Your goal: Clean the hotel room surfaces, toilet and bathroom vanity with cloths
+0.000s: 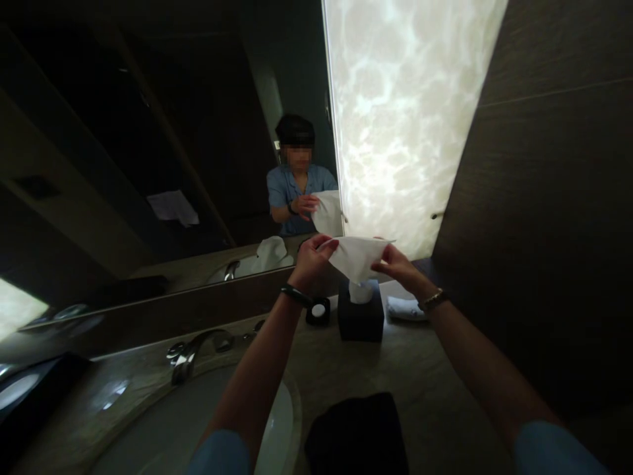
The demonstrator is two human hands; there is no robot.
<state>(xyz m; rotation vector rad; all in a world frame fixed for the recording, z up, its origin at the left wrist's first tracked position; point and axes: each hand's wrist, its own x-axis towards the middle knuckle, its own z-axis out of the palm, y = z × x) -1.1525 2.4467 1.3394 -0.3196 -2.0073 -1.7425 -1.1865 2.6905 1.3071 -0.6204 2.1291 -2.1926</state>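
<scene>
A white tissue [360, 257] is stretched between my two hands, its lower part hanging in a point. My left hand [310, 260] pinches its left corner between thumb and fingers. At the other side my right hand [398, 267] grips the tissue's right edge. Just below stands a dark cube-shaped tissue box [360, 320] with another white tissue [361, 291] sticking out of its top. Whether the held tissue touches that one, I cannot tell.
Left of the box lies a small black dish with a white round piece [319, 311]; to the right, a rolled white cloth [406, 308]. A sink [284, 422] with a chrome faucet [195, 353] occupies the left. A black item [357, 435] lies in front. Behind is a mirror [198, 132].
</scene>
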